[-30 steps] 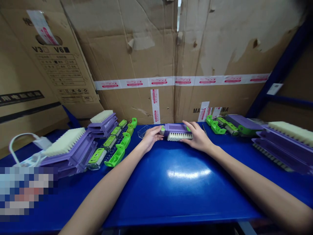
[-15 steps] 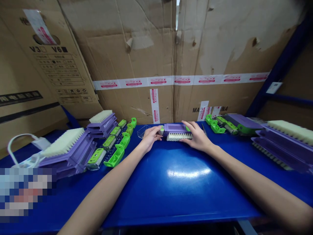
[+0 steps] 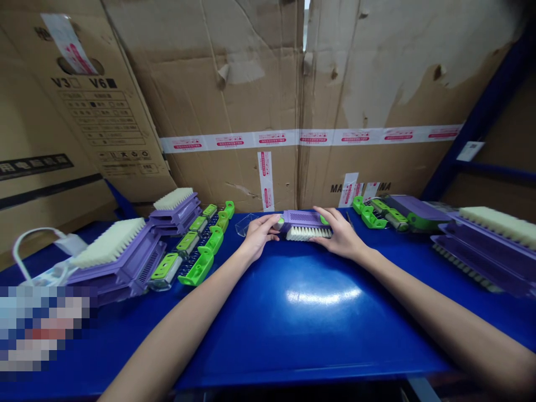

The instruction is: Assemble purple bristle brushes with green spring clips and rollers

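Observation:
A purple brush (image 3: 304, 218) with white bristles facing me is held between my two hands at the back middle of the blue table. My left hand (image 3: 260, 237) pinches a small green end piece (image 3: 280, 223) at the brush's left end. Whether that piece is fastened to the body cannot be seen. Around the right end of the brush my right hand (image 3: 340, 234) is closed, fingers on top and thumb below by the bristles. Another green piece (image 3: 324, 219) shows there beside its fingers. Just behind my left hand lies a clear plastic case (image 3: 245, 224).
Left stand stacked purple brush parts (image 3: 138, 268), green-and-clear boxes (image 3: 167, 267) and bright green shells (image 3: 199, 267). More green shells (image 3: 368, 216), a purple-and-green unit (image 3: 419, 212) and purple brushes (image 3: 486, 245) are at right. A white cable (image 3: 36, 237) lies far left; cardboard (image 3: 230, 106) walls the back.
The green end piece and my left hand have shifted slightly right, and the piece has turned against the brush's end. My right hand has moved slightly right, showing more of the other green piece.

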{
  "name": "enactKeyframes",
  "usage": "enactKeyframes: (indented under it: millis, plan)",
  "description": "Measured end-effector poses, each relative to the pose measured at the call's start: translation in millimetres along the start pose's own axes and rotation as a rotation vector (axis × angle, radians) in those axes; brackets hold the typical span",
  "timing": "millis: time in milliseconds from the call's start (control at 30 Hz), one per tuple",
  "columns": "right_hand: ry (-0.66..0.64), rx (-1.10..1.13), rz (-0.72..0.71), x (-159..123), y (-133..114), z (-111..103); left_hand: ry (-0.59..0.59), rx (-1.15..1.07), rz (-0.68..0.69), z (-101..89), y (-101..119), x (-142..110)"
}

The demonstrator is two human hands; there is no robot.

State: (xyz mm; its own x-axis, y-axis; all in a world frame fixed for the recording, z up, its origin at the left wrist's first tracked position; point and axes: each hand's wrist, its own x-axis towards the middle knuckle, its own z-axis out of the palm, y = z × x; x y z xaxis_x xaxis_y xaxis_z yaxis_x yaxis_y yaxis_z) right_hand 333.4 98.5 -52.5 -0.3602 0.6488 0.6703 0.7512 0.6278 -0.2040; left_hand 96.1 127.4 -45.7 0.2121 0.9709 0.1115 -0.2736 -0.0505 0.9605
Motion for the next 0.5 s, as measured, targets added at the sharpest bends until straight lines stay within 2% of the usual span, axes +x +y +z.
enactKeyframes:
  millis: [233,500]
  plan:
    - [0.006,0.031,-0.024,-0.3,-1.6,0.4,-0.006,-0.04,-0.041,-1.9,-4.1,1.5]
    - [0.047,0.046,-0.031,-1.9,0.3,3.4,-0.201,-0.135,-0.098,-5.6,-3.7,2.7]
